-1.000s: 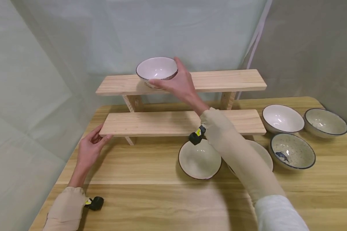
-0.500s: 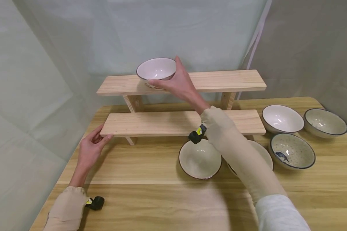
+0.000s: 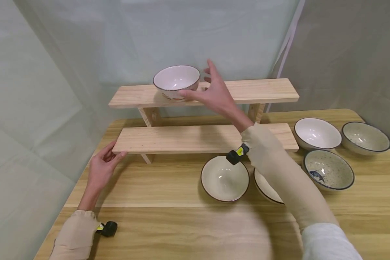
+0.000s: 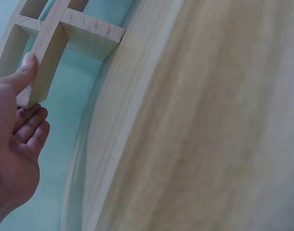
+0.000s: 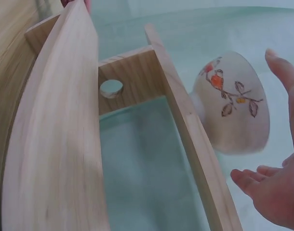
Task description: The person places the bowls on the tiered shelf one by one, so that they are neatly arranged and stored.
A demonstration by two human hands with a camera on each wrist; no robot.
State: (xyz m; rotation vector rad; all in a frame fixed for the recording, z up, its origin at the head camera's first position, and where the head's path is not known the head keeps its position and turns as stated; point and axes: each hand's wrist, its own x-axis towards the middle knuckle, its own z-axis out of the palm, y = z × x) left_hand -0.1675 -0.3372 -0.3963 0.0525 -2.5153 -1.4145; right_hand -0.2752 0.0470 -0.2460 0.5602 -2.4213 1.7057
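A white bowl [image 3: 176, 78] with a dark rim stands upright on the upper board of a two-tier wooden shelf [image 3: 143, 139], left of its middle. The right wrist view shows a branch with leaves and orange-red marks on the bowl's outer side [image 5: 233, 103]. My right hand [image 3: 216, 94] is just right of this bowl, fingers spread, apart from it in the right wrist view. My left hand [image 3: 101, 168] grips the left end of the lower board. In the left wrist view the left hand's thumb [image 4: 25, 72] lies on one face of the board, with curled fingers at the other.
On the table [image 3: 149, 231], a cream bowl [image 3: 225, 180] stands before the shelf, and another [image 3: 266, 186] is partly hidden by my right sleeve. To the right are a white bowl [image 3: 317, 133], a speckled bowl [image 3: 365, 137] and a blue-patterned speckled bowl [image 3: 328, 169].
My right hand has let go of the white bowl on the upper board and moved a little to the right, its fingers spreading. The bowl and my left hand have stayed in place.
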